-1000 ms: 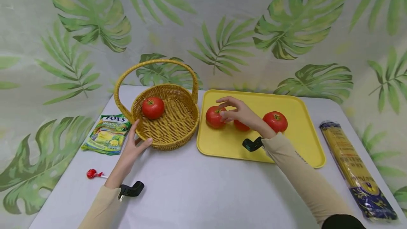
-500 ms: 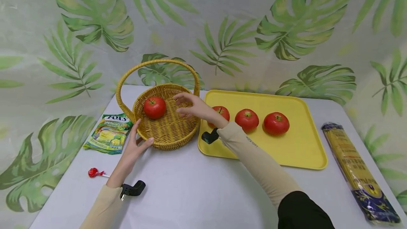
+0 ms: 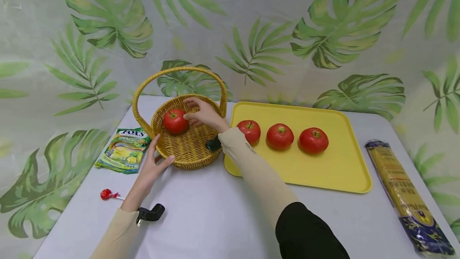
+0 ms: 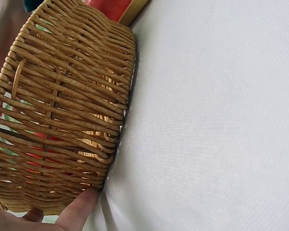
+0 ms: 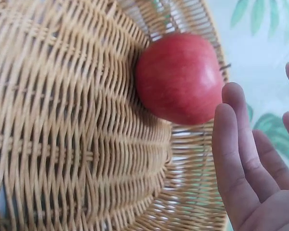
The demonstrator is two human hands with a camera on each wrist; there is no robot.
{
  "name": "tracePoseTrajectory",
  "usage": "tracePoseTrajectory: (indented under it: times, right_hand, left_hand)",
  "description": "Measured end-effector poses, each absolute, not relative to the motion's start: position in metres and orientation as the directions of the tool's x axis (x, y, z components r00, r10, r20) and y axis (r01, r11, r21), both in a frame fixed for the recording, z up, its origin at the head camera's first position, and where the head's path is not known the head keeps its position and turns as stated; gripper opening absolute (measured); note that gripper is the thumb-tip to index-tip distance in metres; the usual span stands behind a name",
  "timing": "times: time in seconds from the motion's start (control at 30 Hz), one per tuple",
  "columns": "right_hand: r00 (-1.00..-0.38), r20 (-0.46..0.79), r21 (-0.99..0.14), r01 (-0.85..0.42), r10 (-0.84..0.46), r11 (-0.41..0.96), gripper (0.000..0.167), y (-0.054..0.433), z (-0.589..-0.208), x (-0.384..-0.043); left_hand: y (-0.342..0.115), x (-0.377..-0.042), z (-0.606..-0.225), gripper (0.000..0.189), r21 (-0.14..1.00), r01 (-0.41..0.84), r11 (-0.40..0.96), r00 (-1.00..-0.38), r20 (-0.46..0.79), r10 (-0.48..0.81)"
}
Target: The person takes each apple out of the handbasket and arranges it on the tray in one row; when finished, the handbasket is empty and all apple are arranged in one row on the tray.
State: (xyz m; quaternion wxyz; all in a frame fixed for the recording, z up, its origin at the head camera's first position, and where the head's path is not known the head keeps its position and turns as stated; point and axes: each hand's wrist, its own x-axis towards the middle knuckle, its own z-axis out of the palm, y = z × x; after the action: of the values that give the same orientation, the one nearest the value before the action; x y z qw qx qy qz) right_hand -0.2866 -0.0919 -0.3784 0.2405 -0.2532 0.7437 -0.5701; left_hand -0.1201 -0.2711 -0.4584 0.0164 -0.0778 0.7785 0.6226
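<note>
A red apple (image 3: 175, 121) lies at the left inside a round yellow-brown wicker basket (image 3: 190, 159) with a tall handle. My right hand (image 3: 206, 115) reaches over the basket beside this apple. In the right wrist view its fingers (image 5: 226, 144) are fairly straight and grip nothing; the fingertips are at the apple's (image 5: 180, 79) edge, and contact is unclear. My left hand (image 3: 151, 171) rests against the basket's near left side, thumb and fingers spread. The left wrist view shows a fingertip (image 4: 82, 207) on the woven outer wall (image 4: 62, 96).
To the right is a yellow tray (image 3: 330, 167) with three more red apples, the middle one (image 3: 280, 136) among them. A green Fox's candy bag (image 3: 125, 151) and a red lollipop (image 3: 106, 194) lie on the left. A long pasta packet (image 3: 406, 195) lies far right.
My right hand has moved left from over the tray into the basket, near the apple there. The left hand stays at the basket. The apples appear to keep their places.
</note>
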Motion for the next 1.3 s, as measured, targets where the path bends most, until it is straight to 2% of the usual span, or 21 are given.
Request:
tracePoseTrajectory:
  times: [0.13,0.33,0.43,0.6,0.73,0.93,1.13,1.3]
  right_hand:
    - [-0.779,-0.102,-0.971,-0.058,-0.619,0.233,0.059,-0.105,-0.386,-0.289]
    - [-0.763,-0.163,-0.972,0.015,-0.626,0.235,0.072,-0.125,-0.403,-0.283]
    - [-0.784,-0.178,-0.97,0.039,-0.595,0.239,0.075,-0.132,-0.408,-0.278]
    - [-0.857,-0.198,-0.959,0.069,-0.475,0.275,0.072,-0.14,-0.411,-0.271]
    - [-0.882,-0.188,-0.958,0.067,-0.432,0.28,0.069,-0.144,-0.414,-0.269]
    - [-0.886,-0.146,-0.915,-0.048,-0.441,0.401,0.066,-0.141,-0.414,-0.271]
    - [-0.879,-0.212,-0.909,0.017,-0.427,0.417,0.058,-0.14,-0.412,-0.275]
    - [-0.866,-0.197,-0.914,-0.009,-0.461,0.407,0.056,-0.142,-0.415,-0.279]
  left_hand:
    - [-0.271,-0.12,-0.456,0.083,0.969,-0.139,0.207,-0.988,-0.121,-0.098]
    - [-0.271,-0.118,-0.456,0.084,0.971,-0.128,0.2,-0.989,-0.11,-0.097]
    - [-0.271,-0.119,-0.457,0.083,0.972,-0.125,0.198,-0.989,-0.106,-0.1]
    - [-0.271,-0.12,-0.459,0.084,0.974,-0.115,0.197,-0.991,-0.098,-0.094]
    - [-0.269,-0.12,-0.457,0.083,0.974,-0.12,0.193,-0.99,-0.102,-0.099]
    - [-0.269,-0.12,-0.459,0.084,0.973,-0.106,0.203,-0.991,-0.088,-0.099]
    - [-0.27,-0.119,-0.458,0.083,0.97,-0.117,0.215,-0.99,-0.096,-0.103]
    - [-0.271,-0.118,-0.458,0.084,0.969,-0.12,0.215,-0.99,-0.1,-0.104]
